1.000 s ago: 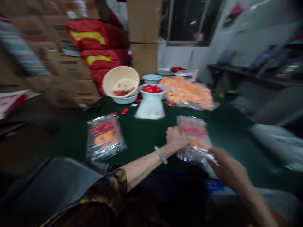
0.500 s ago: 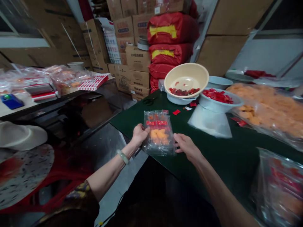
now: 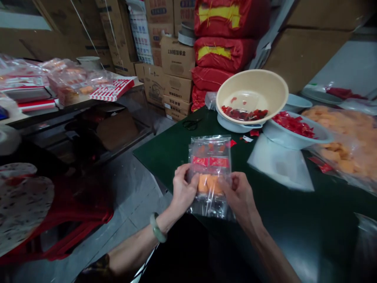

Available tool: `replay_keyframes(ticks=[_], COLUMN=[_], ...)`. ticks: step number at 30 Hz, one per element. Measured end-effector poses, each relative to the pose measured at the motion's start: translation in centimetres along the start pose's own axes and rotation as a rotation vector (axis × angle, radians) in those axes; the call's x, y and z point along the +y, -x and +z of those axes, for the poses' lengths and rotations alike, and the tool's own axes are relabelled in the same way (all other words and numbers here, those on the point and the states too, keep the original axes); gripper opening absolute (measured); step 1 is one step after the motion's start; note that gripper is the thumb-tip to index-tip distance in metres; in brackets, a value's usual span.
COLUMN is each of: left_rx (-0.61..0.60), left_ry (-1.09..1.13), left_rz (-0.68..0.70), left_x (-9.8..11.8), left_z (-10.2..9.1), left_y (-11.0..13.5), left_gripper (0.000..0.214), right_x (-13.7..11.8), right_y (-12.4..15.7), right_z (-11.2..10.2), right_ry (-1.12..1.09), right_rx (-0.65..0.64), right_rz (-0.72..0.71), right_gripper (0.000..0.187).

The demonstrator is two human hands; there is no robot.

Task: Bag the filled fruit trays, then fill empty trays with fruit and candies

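A clear plastic bag [image 3: 209,157] with orange pieces and red sachets inside is lifted off the dark green table [image 3: 176,145], near its left corner. My left hand [image 3: 183,189] grips the bag's left side, a green bangle on that wrist. On the bag's right side my right hand [image 3: 240,194] is closed, thumb on the front. Both hands pinch at the level of the orange pieces.
A cream basin [image 3: 252,94] and a pale bowl [image 3: 294,129] hold red sachets behind the bag. A big bag of orange pieces [image 3: 350,145] lies far right, a white sheet [image 3: 279,165] beside it. Cardboard boxes [image 3: 176,59] and red sacks [image 3: 226,51] stand behind; a red stool [image 3: 73,220] is left.
My hands left the bag on the right and took hold of the left one. It has risen off the table toward me, and my head has turned left.
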State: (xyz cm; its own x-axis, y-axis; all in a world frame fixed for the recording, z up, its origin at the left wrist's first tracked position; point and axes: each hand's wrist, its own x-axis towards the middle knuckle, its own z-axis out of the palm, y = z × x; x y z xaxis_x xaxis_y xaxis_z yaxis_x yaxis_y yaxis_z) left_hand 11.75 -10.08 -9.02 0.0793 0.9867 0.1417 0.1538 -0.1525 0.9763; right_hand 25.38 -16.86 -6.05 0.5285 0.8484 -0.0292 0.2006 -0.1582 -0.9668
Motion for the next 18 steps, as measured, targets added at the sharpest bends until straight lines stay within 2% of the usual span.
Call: replay_keyframes(ticks=[4, 7, 9, 11, 13, 15, 18], left_rx=[-0.039, -0.096, -0.103, -0.113, -0.152, -0.211, -0.260], left_ry=[0.198, 0.295, 0.276, 0.231, 0.270, 0.395, 0.555], left_rz=[-0.044, -0.090, -0.079, -0.044, -0.044, -0.106, -0.228], left_x=[1.4, 2.3, 2.8, 3.2, 3.6, 4.0, 4.5], left_z=[-0.6, -1.0, -1.1, -0.8, -0.4, 0.0, 0.1], left_y=[0.5, 0.4, 0.3, 0.3, 0.4, 0.6, 0.9], left_gripper=[0.034, 0.033, 0.035, 0.044, 0.061, 0.078, 0.089], right_x=[-0.9, -0.8, -0.8, -0.9, -1.0, -1.0, -1.2], right_y=[-0.1, -0.4, -0.3, 0.0, 0.5, 1.1, 1.7], right_z=[-0.6, -1.4, -1.8, -2.1, -2.1, -2.2, -2.3], right_ry=[-0.316, -0.455, -0.486, -0.500, -0.512, -0.531, -0.575], right_rx=[-0.109, -0.108, -0.100, -0.109, -0.140, -0.176, -0.199], right_rz=[0.161, 0.169, 0.170, 0.167, 0.173, 0.184, 0.206], right_gripper=[0.043, 0.045, 0.045, 0.046, 0.046, 0.045, 0.044])
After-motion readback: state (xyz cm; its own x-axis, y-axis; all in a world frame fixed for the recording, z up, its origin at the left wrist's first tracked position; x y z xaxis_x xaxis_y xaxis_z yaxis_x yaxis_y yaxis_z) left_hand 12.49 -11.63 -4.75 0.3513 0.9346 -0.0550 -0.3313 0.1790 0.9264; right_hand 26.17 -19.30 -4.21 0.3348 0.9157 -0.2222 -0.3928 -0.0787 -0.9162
